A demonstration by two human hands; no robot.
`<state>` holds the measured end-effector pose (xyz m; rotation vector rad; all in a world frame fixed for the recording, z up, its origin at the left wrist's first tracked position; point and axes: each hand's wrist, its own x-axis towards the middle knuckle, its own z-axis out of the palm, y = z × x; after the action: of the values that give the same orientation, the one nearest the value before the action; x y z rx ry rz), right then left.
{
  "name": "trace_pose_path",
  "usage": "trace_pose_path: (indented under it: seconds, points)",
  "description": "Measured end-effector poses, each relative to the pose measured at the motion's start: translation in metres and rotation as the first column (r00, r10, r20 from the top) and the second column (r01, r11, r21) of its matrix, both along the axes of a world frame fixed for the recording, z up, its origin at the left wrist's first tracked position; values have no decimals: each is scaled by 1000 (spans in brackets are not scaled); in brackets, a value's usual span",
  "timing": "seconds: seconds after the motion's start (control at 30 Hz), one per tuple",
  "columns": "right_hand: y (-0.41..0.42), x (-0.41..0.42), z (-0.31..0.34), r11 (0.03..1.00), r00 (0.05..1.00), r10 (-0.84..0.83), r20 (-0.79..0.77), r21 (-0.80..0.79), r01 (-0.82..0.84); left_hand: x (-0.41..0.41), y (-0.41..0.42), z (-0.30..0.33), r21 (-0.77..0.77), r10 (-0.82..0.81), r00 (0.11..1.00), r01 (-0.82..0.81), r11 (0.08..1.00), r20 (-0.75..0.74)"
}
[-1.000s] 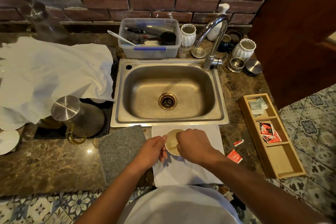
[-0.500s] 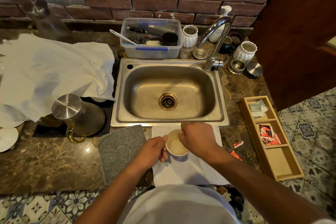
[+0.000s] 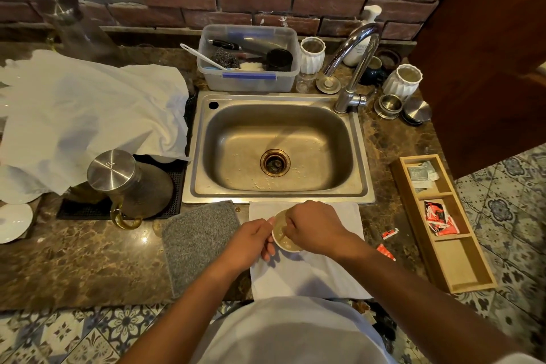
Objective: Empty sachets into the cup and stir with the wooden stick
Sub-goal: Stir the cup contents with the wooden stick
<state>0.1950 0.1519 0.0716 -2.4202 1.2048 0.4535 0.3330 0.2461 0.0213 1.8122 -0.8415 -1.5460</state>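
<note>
A small white cup (image 3: 284, 241) with pale brownish liquid stands on a white napkin (image 3: 307, 275) in front of the sink. My left hand (image 3: 248, 241) grips the cup's left side. My right hand (image 3: 314, 229) hovers over the cup, covering its right half, fingers pinched on a thin wooden stick (image 3: 282, 233) that dips into the liquid. Two torn red sachets (image 3: 386, 251) lie on the counter to the right. More red sachets (image 3: 438, 217) sit in the middle compartment of a wooden tray (image 3: 461, 272).
A steel sink (image 3: 277, 151) with tap (image 3: 354, 68) lies just behind the cup. A grey cloth (image 3: 198, 239) is left of the napkin, a steel-lidded carafe (image 3: 127, 183) on a black mat further left, a white cloth (image 3: 88, 121) beyond. The counter edge is near my body.
My right hand has shifted slightly around over the cup while holding the stick. My left hand stays on the cup. The camera view moved a little.
</note>
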Motion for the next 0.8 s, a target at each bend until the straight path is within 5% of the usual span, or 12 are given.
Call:
trace_pose_path:
  seconds: [0.23, 0.67, 0.8]
  points:
    - [-7, -6, 2, 974, 999, 2, 42, -226, 8, 1, -1, -3, -5, 15, 999, -15, 1000, -33]
    - [12, -12, -5, 993, 997, 82, 0, 90, -82, 2, -1, -8, -16, 4, 999, -5, 1000, -37]
    - [0, -2, -2, 994, 993, 106, 47, -20, -105, 3, -1, -3, -16, 25, 998, -26, 1000, -66]
